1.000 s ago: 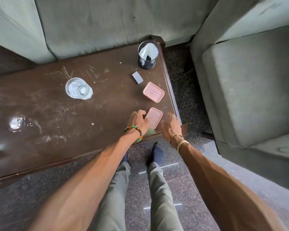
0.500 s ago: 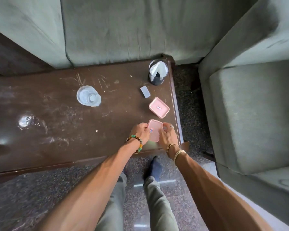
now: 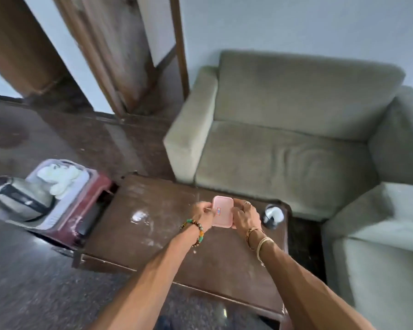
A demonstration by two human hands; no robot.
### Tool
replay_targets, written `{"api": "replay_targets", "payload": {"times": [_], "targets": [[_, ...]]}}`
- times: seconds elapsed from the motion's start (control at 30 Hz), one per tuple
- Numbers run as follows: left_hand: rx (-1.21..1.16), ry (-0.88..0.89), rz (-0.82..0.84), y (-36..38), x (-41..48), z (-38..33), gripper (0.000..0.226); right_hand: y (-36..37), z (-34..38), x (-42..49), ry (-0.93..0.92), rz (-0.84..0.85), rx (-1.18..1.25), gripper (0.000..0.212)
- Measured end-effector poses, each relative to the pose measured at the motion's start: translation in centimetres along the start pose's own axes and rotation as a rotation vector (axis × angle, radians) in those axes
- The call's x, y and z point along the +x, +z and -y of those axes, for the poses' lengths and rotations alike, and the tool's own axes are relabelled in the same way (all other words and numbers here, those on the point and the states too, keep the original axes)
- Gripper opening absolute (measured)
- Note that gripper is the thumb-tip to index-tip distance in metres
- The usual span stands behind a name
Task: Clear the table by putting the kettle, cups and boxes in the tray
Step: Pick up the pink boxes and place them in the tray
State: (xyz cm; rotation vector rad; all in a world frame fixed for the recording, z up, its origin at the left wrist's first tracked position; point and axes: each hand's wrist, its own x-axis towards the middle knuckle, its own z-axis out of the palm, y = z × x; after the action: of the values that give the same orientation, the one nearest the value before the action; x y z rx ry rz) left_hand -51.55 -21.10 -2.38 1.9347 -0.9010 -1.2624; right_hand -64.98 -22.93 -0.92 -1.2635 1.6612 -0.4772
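We are holding a pink box (image 3: 222, 211) above the brown table (image 3: 153, 236), our left hand (image 3: 202, 214) pinching its left edge and our right hand (image 3: 246, 216) gripping its right side. Just beyond our right hand a dark cup (image 3: 273, 216) is standing near the table's corner. Farther left, a kettle (image 3: 22, 198) is sitting in the tray (image 3: 57, 211) beside the table.

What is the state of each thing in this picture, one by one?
pink box: lid on, held above the table between both hands
left hand: gripping the box
right hand: gripping the box
kettle: upright, in the tray
tray: holds the kettle
dark cup: upright on the table
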Motion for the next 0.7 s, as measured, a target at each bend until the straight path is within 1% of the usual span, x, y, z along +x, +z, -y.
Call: {"api": "replay_targets", "payload": {"times": [0.1,0.2,0.33,0.4,0.43,0.47,0.5,0.53,0.63,0.7], "targets": [[-0.094,0.013,-0.098,-6.0,-1.4,-1.0,0.026,2.6,5.2,-1.8,-0.079,0.047,-0.056,0.035],[-0.14,0.022,-0.165,-11.9,-2.5,-0.2,0.028,6.9,9.0,-4.0,-0.166,0.077,-0.085,0.036],[-0.153,-0.024,-0.272,-20.2,-3.7,3.6,0.028,14.2,12.4,-7.4,-0.22,0.14,-0.088,0.035],[-0.189,-0.053,-0.244,-23.9,-4.5,5.8,0.03,18.2,13.4,-8.8,-0.233,0.158,-0.128,0.035],[-0.189,-0.061,-0.232,-24.7,-4.8,6.1,0.031,19.1,13.3,-8.9,-0.22,0.166,-0.121,0.035],[-0.178,-0.063,-0.253,-24.7,-4.4,6.1,0.031,18.9,13.0,-9.0,-0.211,0.182,-0.125,0.036],[-0.237,-0.099,-0.348,-31.1,-5.7,9.8,0.03,25.1,15.1,-11.9,-0.256,0.273,-0.147,0.036],[-0.25,-0.123,-0.391,-35.7,-6.8,12.6,0.03,30.0,16.2,-13.6,-0.274,0.32,-0.172,0.036],[-0.212,-0.1,-0.353,-37.5,-7.1,12.8,0.03,31.5,17.4,-14.5,-0.275,0.344,-0.148,0.036],[-0.214,-0.112,-0.405,-41.3,-8.3,14.1,0.029,34.8,18.9,-15.9,-0.293,0.359,-0.14,0.036]]}}
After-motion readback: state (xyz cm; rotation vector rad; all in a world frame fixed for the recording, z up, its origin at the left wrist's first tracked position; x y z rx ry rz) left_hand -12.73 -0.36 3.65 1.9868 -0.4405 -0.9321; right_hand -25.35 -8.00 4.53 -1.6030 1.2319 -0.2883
